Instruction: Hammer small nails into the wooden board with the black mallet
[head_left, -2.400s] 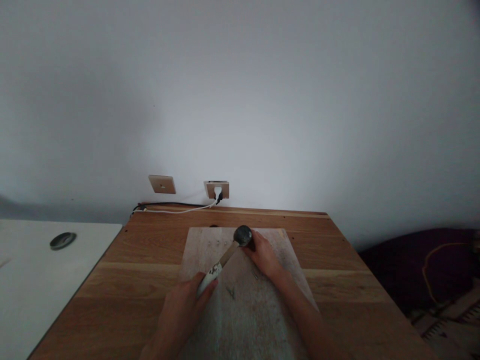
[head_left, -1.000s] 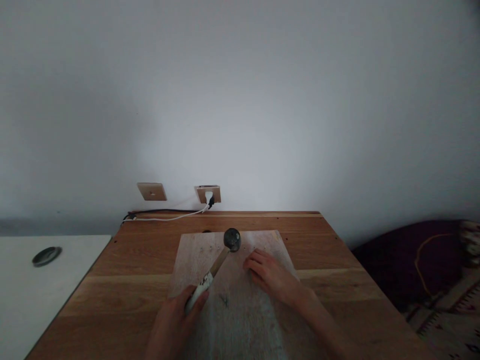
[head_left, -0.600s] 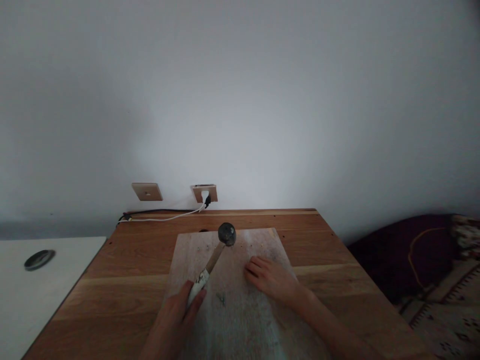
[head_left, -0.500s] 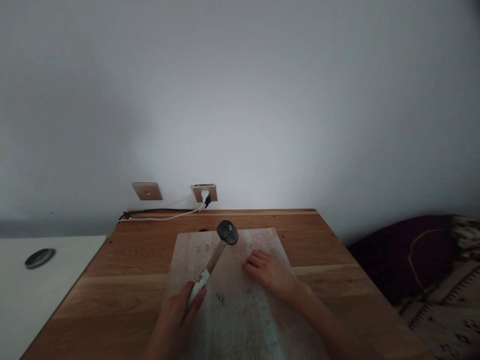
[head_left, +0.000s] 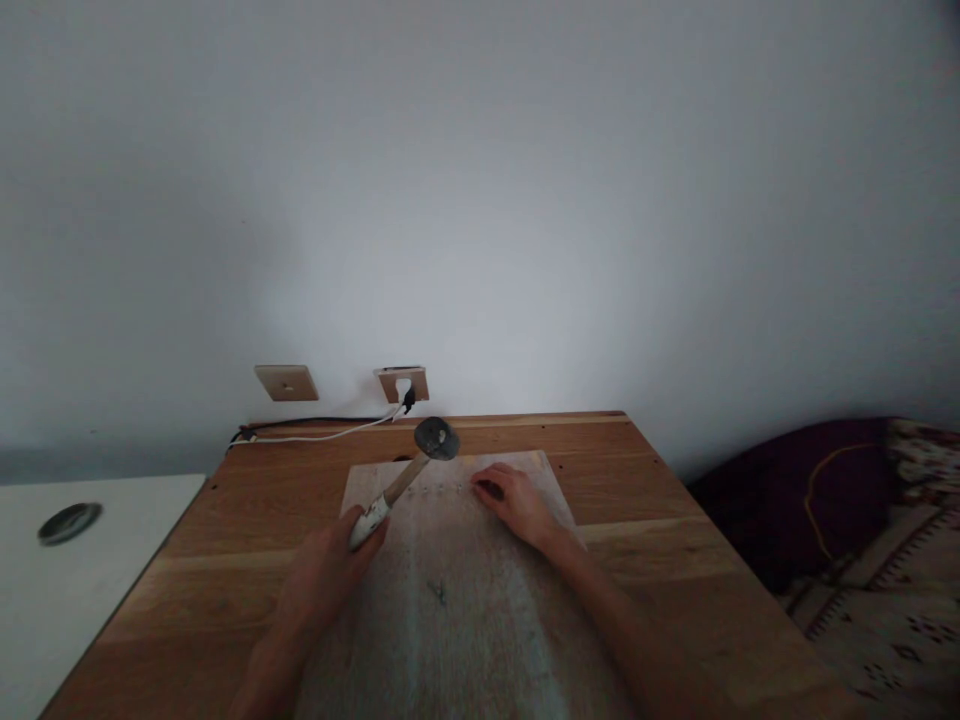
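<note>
My left hand is wrapped round the white-wrapped handle of a mallet, whose dark head is raised above the far part of a worn wooden board. My right hand has thumb and forefinger pinched together close to the board's far end; whatever is between the tips is too small to make out. To the left of those fingertips, a row of small nails shows on the board. Nearer to me lies a little pile of loose nails, blurred.
The board rests on a wooden table against a white wall. Cables run along the table's back edge to a wall socket. A white surface with a dark round object is on the left, patterned fabric on the right.
My right hand has lifted from lying on the board to a pinch, slightly farther away and leftward. The mallet has moved a little up and left in my left hand.
</note>
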